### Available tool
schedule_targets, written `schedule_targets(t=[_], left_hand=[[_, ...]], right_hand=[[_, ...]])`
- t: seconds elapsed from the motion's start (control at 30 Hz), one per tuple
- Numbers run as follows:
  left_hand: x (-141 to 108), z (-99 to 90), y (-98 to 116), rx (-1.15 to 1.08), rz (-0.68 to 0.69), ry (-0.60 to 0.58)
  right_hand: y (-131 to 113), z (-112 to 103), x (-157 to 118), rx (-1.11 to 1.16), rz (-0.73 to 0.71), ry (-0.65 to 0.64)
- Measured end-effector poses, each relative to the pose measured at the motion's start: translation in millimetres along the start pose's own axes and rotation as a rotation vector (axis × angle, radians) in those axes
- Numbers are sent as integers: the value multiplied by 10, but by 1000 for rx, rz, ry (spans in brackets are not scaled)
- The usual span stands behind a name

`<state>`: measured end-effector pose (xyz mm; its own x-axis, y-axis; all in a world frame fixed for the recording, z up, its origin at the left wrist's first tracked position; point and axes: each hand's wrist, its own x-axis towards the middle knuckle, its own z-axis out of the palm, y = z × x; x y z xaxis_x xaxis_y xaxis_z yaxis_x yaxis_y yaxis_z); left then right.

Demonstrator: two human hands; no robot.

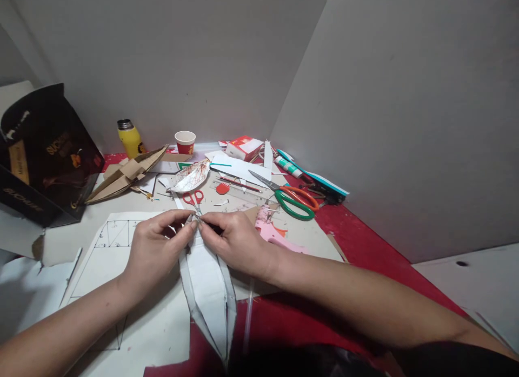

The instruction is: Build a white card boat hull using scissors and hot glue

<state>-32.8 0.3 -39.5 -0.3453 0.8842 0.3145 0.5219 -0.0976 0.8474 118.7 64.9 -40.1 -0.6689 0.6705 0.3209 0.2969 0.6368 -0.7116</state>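
A long white cardboard boat shape [210, 285] with folded-up sides points toward me, its near end tapering to a tip. At its far end, the thumb and fingertips of my left hand [156, 250] are pinched together. My right hand [235, 239] pinches the same end from the other side, its fingertips meeting those of my left. The fingers hide the exact spot they hold. Just beyond the fingertips lie small red-handled scissors [193, 198]. A pink glue gun [271, 228] lies beside my right wrist.
Large scissors [294, 200] with green and orange handles lie at the right. A brown cardboard boat [130, 174], yellow bottle [129, 140], paper cup [185, 142] and black box [48, 155] stand farther back. A drawn sheet [95, 280] lies under my left arm. Grey walls enclose the table.
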Motion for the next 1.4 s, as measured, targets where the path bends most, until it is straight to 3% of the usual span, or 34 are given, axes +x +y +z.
schedule_targets(t=[0.23, 0.43, 1.03, 1.4], left_hand=[[19, -76, 27, 28, 71, -62], [96, -181, 136, -177, -87, -223], [53, -95, -12, -96, -33, -126], [31, -19, -38, -145, -38, -147]], right_hand=[[-25, -55, -12, -4, 16, 14], [6, -84, -8, -18, 29, 23], [3, -69, -24, -22, 17, -16], [20, -43, -21, -31, -9, -16]])
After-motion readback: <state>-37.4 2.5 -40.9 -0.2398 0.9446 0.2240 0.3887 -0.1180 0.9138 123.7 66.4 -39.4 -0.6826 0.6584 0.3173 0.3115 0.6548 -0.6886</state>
